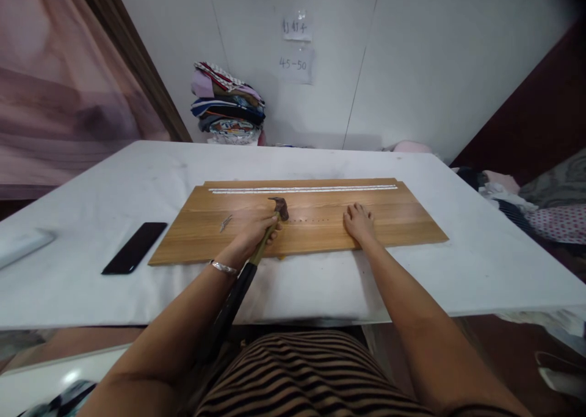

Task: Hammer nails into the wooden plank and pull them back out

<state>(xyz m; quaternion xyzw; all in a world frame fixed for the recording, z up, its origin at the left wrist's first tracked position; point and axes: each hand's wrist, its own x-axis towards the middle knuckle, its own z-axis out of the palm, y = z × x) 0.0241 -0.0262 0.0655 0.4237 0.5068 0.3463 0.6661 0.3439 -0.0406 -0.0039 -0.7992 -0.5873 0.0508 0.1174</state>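
Observation:
My left hand [257,229] grips a claw hammer [281,208] high on its handle, just below the metal head. The black grip of the hammer slants down toward my body along my left forearm. Beneath both hands lies a wooden board [394,221]. My right hand [359,223] rests on the board right of its middle, fingers slightly bent and apart, with no object visible in them. A row of small dark spots, perhaps nail heads, runs between my hands. Left of the hammer is a small pile of nails [226,223].
Two thin white strips [302,190] run along the board's far side. A black phone [134,248] lies left of the board on the white-covered table [311,289]. Folded clothes [229,105] are stacked at the back, against a wall with paper notes [296,66].

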